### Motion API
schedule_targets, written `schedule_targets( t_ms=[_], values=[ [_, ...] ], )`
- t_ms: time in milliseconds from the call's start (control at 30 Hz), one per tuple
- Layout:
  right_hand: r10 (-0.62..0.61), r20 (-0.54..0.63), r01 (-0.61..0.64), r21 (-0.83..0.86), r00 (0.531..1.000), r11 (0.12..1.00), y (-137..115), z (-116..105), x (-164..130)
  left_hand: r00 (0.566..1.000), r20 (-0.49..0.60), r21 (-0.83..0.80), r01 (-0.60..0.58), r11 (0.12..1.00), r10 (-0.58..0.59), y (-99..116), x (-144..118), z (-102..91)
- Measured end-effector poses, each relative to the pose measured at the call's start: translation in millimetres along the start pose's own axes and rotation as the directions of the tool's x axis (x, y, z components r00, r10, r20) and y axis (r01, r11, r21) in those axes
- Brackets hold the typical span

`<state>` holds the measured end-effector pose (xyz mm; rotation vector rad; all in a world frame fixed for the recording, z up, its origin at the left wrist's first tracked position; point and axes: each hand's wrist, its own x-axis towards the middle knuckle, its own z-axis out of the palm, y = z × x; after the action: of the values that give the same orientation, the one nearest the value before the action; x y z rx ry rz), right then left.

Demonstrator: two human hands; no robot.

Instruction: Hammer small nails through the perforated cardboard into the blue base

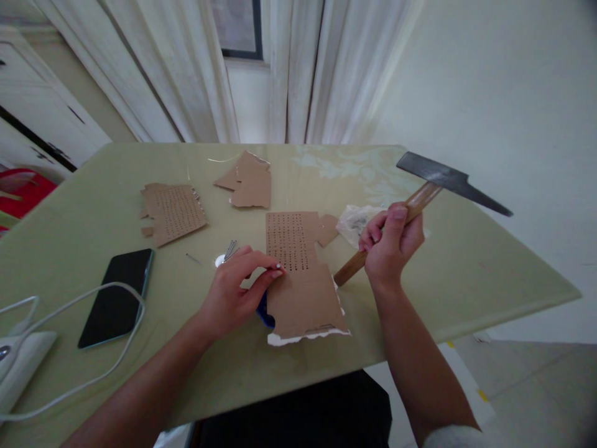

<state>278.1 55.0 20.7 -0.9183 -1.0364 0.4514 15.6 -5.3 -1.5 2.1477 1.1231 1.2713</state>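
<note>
On the near middle of the pale green table (420,292) lies a piece of brown cardboard (303,286) with rows of small holes punched in its far half and a torn white edge along its near side. Left hand (236,289) rests at the cardboard's left edge, thumb and fingertips pressed together in a pinch right at the lowest row of holes; whatever they pinch is too small to make out. Right hand (392,239) is wrapped closed around the wooden handle of a hammer (443,183), whose dark metal head is raised to the far right, above the table's right edge. Just beyond the left hand sits a small cluster of nails (229,250). A crumpled clear plastic bag (354,221) lies just left of the right hand. Farther off lie two more cardboard pieces, one perforated (173,213) at the left and one plain (247,180) at the far middle. A dark phone (116,295) lies face up to the left, with a white cable (93,336) looping beside it.
</note>
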Motion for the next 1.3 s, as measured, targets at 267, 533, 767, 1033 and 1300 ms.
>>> schedule_targets(
  t_ms=[267, 533, 767, 1033, 1300],
  values=[
    [0.203, 0.493, -0.088, -0.245, 0.846, 0.965, -48, -24, -2, 0.999, -0.003, -0.001, -0.035, 0.999, 0.035, -9, 1, 3.0],
    [0.431, 0.759, 0.323, -0.616, 0.487, 0.719, -128, -25, -5, 0.994, 0.004, -0.022, -0.111, 0.994, 0.112, -16, 3, 7.1],
    [0.531, 0.760, 0.480, -0.649, 0.375, 0.590, -132, -8, -6, 0.993, 0.010, -0.014, -0.120, 0.993, 0.120, -17, 5, 6.6],
    [0.490, 0.754, 0.507, -0.657, 0.439, 0.558, -140, -3, -8, 0.997, 0.034, -0.058, -0.060, 0.996, 0.062, -16, 5, 6.0],
    [0.468, 0.745, 0.517, -0.667, 0.475, 0.536, -140, 0, -14, 0.998, 0.057, -0.057, 0.012, 0.998, -0.008, -14, 5, 7.4]
  ],
)
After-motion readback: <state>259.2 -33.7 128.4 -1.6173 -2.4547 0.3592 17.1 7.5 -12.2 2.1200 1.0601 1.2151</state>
